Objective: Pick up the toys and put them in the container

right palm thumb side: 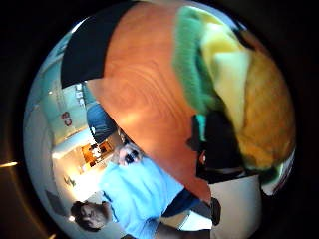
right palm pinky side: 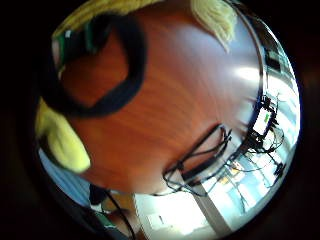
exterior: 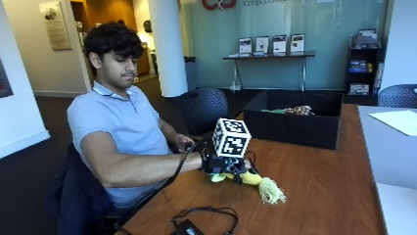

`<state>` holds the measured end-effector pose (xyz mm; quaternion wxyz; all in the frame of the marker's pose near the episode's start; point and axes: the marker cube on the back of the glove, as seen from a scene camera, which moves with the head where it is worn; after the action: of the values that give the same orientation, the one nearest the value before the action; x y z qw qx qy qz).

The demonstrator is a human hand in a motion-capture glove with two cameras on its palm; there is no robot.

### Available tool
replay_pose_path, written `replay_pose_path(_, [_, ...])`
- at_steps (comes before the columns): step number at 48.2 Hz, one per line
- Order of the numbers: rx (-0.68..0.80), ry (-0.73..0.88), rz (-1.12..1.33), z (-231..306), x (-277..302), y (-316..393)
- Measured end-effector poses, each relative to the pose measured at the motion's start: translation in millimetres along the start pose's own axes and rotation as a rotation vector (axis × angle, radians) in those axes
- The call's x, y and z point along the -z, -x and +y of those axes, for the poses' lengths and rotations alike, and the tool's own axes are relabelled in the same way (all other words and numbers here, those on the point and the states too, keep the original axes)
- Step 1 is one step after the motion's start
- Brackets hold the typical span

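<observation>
In the outside view a yellow plush toy [exterior: 251, 178] with a pale fringed tail lies on the wooden table [exterior: 326, 161] in front of the person. My gloved right hand [exterior: 218, 164] sits on the toy's near end, fingers curled round it. The thumb side palm view is filled with the toy's green, yellow and orange plush [right palm thumb side: 234, 84], close against the palm. Yellow plush [right palm pinky side: 62, 140] and the pale fringe [right palm pinky side: 215, 17] frame the little finger side palm view. The black container [exterior: 293, 128] stands at the table's far end with toys [exterior: 300, 110] inside.
A black cable and small device [exterior: 196, 223] lie near the table's front edge, the cable also showing in the little finger side view [right palm pinky side: 200, 160]. A white sheet [exterior: 397, 120] lies on the adjoining table at right. A dark chair [exterior: 202, 105] stands behind the person.
</observation>
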<state>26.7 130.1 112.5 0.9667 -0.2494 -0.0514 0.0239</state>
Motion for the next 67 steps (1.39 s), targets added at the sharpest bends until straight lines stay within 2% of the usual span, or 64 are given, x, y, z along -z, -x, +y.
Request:
replay_pose_path(7, [0.016, -0.183, 0.020, -3.6, 0.4, 5.9])
replay_pose_path(16, [0.013, -0.255, 0.034, -10.1, 29.7, 17.2])
replay_pose_path(30, [0.041, -0.444, -0.072, -59.9, 199.1, 92.3])
replay_pose_path(42, [0.065, -0.521, -0.064, -114.0, 300.1, 187.0])
replay_pose_path(54, [0.132, -0.509, 0.042, -170.8, 322.7, 285.6])
replay_pose_path(67, [0.134, -0.396, 0.033, -217.1, 300.0, 325.4])
